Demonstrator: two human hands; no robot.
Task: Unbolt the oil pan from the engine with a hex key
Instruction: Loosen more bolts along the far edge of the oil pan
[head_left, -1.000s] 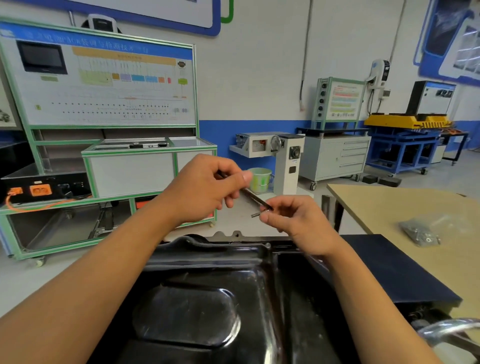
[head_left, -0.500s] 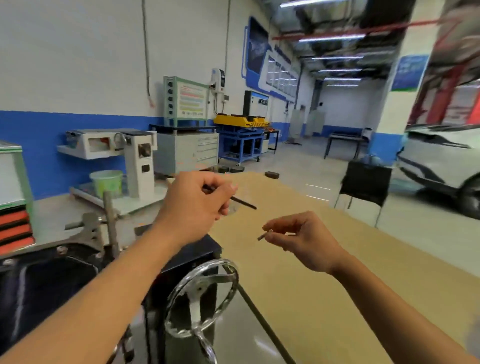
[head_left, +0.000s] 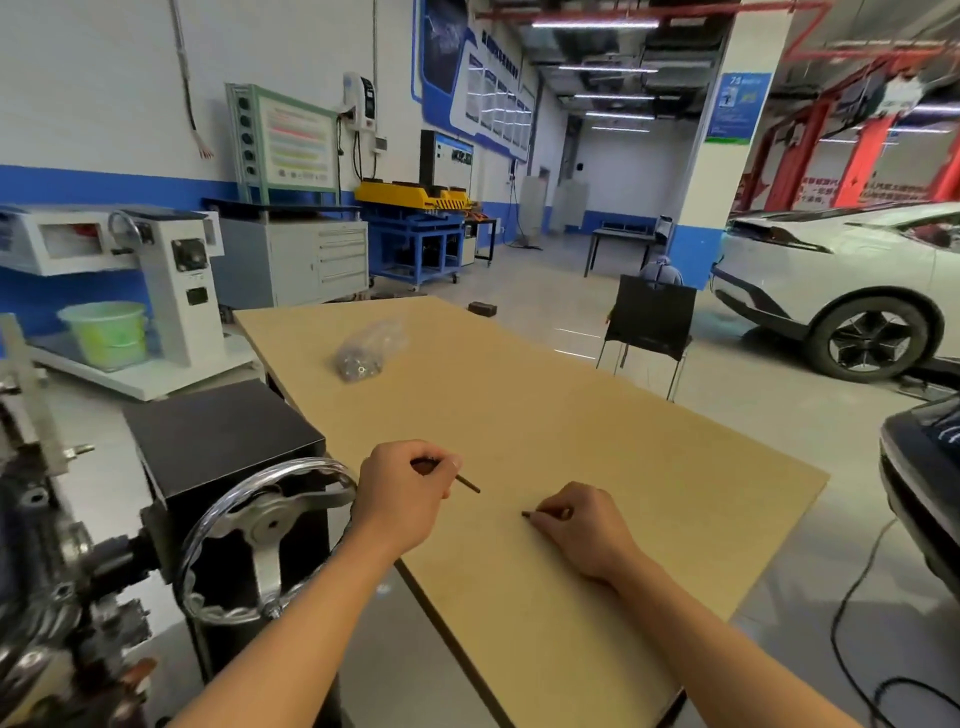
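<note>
Hex key (head_left: 467, 484): one, gripped in your left hand (head_left: 402, 493), fingers curled round it, dark tip jutting right over the tan table (head_left: 571, 415). One bolt (head_left: 527, 514) pinched in your right hand (head_left: 576, 525), low at the tabletop, near the key's tip but apart. One clear bag of hardware (head_left: 369, 345) lies farther up the table; one chrome handwheel (head_left: 260, 535) sits at your left.

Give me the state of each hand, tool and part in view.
Left hand: grips the hex key.
Hex key: held, tip free over the table.
Right hand: pinches the bolt.
Bolt: loose, held low at the table.
Plastic bag: lying on the table, untouched.
</note>
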